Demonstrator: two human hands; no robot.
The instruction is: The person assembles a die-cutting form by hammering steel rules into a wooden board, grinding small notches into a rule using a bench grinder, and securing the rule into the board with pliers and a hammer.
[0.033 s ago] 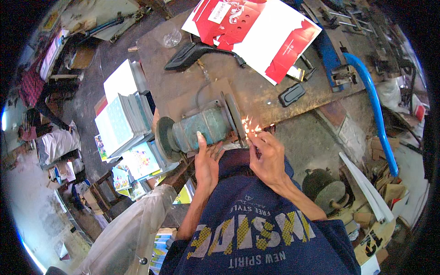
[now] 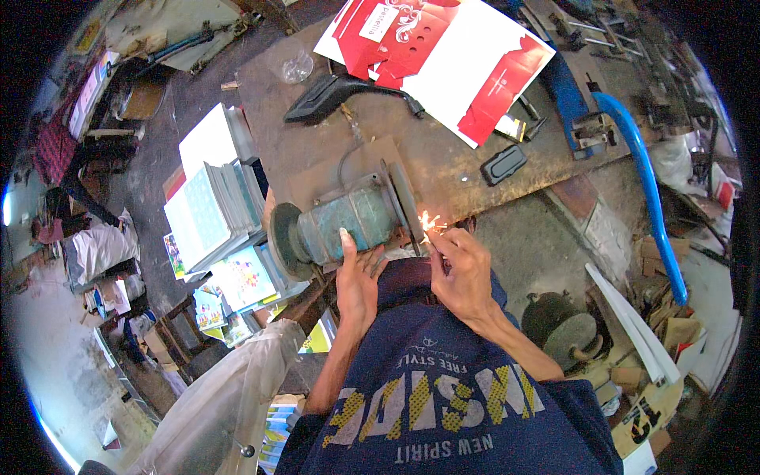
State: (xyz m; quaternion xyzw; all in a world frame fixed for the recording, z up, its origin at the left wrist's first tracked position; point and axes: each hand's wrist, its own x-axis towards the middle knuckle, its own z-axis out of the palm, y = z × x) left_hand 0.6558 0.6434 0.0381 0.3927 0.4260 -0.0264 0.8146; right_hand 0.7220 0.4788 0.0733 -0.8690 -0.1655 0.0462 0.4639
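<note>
A blue-green bench grinder (image 2: 348, 222) sits at the table's near edge, with a wheel at each end. My left hand (image 2: 358, 285) lies against its motor casing, thumb up on the housing and fingers stretched out, gripping nothing. Bright sparks (image 2: 430, 223) burst beside the right-hand grinding wheel (image 2: 404, 202). Close to that wheel, my right hand (image 2: 463, 273) is closed in a pinch. What sits between its fingertips is too small and hidden by the fingers and sparks to name.
Behind the grinder, the worn table (image 2: 443, 166) carries a black motorcycle mirror (image 2: 340, 93), a red and white printed sheet (image 2: 435, 55) and a small black case (image 2: 504, 164). Paper stacks (image 2: 214, 206) stand left. A blue curved tube (image 2: 645, 182) extends at right.
The spray of sparks at the wheel has changed shape slightly. Both hands and the grinder look the same.
</note>
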